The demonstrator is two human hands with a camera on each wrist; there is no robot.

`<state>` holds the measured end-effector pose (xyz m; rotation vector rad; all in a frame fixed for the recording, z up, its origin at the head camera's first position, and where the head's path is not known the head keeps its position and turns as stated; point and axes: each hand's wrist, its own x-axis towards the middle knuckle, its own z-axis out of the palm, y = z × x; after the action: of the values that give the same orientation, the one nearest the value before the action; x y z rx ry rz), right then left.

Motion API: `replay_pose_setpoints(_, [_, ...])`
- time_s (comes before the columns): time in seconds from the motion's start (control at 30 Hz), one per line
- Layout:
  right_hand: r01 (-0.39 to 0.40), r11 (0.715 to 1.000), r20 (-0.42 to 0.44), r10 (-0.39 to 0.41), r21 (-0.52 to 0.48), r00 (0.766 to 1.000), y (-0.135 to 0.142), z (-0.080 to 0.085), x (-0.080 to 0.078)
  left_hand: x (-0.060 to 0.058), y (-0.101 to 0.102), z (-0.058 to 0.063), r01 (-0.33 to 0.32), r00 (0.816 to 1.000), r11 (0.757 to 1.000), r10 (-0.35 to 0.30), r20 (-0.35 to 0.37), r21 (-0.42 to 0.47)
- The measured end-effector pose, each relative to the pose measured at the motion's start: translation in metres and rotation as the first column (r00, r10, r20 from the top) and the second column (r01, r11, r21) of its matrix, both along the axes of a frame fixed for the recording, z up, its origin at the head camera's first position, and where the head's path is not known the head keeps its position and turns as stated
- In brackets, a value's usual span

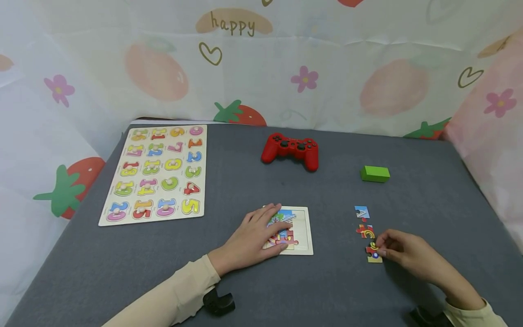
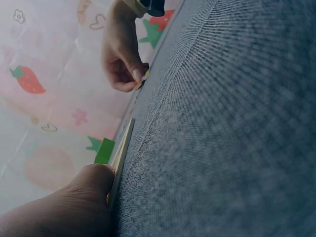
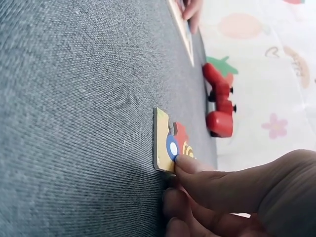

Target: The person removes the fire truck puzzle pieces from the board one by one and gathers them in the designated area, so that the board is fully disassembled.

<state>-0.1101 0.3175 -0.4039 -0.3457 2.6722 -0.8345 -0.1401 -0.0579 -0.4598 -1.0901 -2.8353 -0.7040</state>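
My left hand point(image 1: 255, 238) lies over the left part of a small wooden jigsaw tray point(image 1: 304, 231), fingers spread on the pieces fitted there. The tray's right side shows bare wood. Over at the right, my right hand point(image 1: 410, 254) pinches a jigsaw piece point(image 1: 374, 259) by its right edge, between thumb and fingers. In the right wrist view this piece point(image 3: 163, 143) is yellow and red with a blue ring, and the thumb lies on its face. Just beyond it are a red piece with a yellow arc point(image 1: 365, 231) and a blue-and-white piece point(image 1: 362, 212).
A large number puzzle board point(image 1: 153, 177) with knobbed pieces lies at the back left. A red game controller point(image 1: 291, 150) sits at the back middle, a green block point(image 1: 375, 174) to its right. Patterned cloth point(image 1: 327, 54) hangs behind the grey table point(image 1: 245, 177).
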Motion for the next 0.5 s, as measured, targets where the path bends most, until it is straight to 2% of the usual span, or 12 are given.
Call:
replay_pose_setpoints(0.3, [-0.025,0.999,-0.025,0.026,0.021,0.999,-0.001,-0.001,0.001,-0.002,0.001,-0.002,-0.041,0.999,0.997,0.040,-0.023,-0.061])
replay_pose_setpoints(0.5, [-0.041,0.998,-0.162,0.047,0.041,0.986,-0.016,0.011,-0.001,-0.001,0.000,-0.001,-0.042,0.999,0.998,0.041,-0.027,-0.056])
